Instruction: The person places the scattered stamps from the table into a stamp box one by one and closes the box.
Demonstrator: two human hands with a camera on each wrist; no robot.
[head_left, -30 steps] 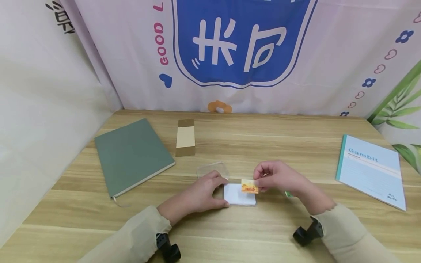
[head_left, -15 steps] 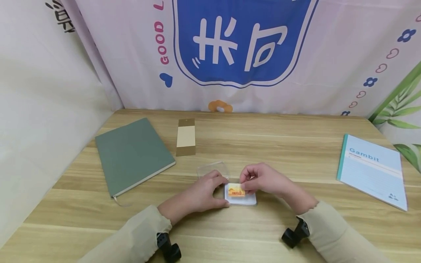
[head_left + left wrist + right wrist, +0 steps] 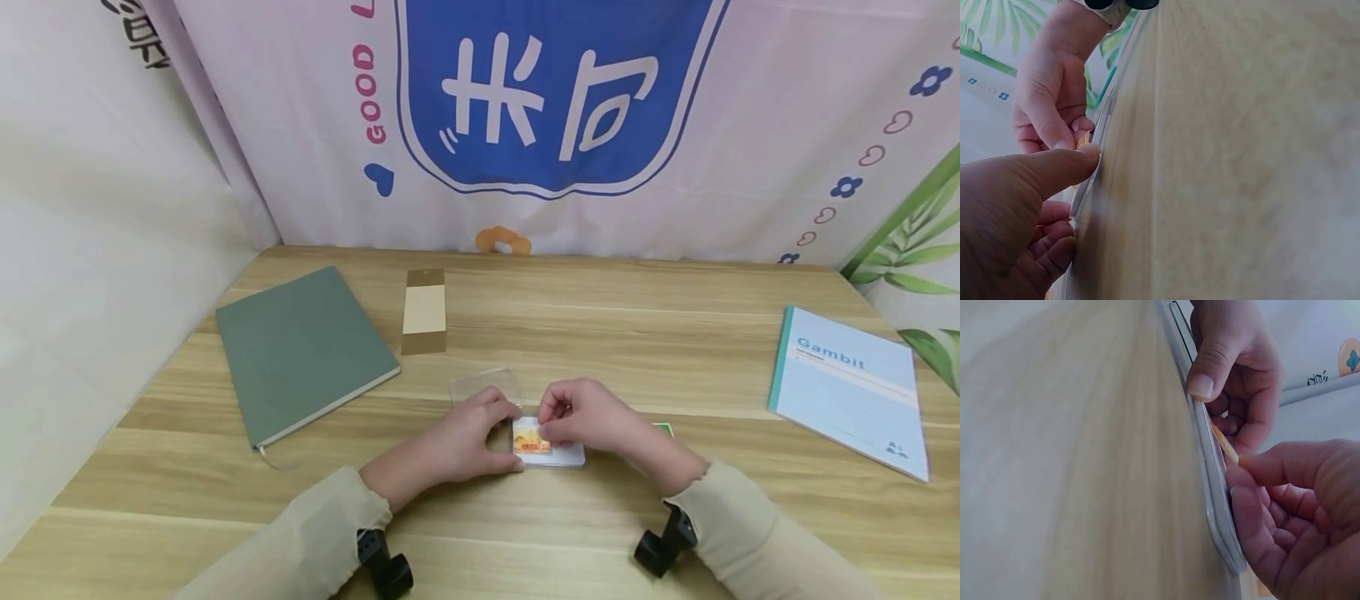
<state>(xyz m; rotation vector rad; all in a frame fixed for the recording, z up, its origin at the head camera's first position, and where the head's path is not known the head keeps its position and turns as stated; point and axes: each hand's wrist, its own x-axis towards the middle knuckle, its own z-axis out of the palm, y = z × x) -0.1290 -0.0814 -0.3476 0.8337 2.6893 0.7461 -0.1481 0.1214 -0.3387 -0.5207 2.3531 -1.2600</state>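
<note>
The fingers of the right hand (image 3: 588,414) are closed in a narrow pinch on the right edge of the small orange card (image 3: 531,442), probably to leave its printed face free and its far end easy to steer. The card lies over the left part of the white pad (image 3: 567,456). The left hand (image 3: 471,439) spans the pad's left side, thumb at the near corner and fingers at the far one, gripping it, likely so that it cannot slide on the desk (image 3: 525,533).

Past the left fingertips rests a clear lid (image 3: 480,382); a green-edged card (image 3: 663,428) shows partly behind the right wrist.

The head view gives the card's position but hardly its tilt; the right wrist view shows it edge-on, slanting up from the pad towards the pinch. Whether its lower end touches, I cannot tell.
</note>
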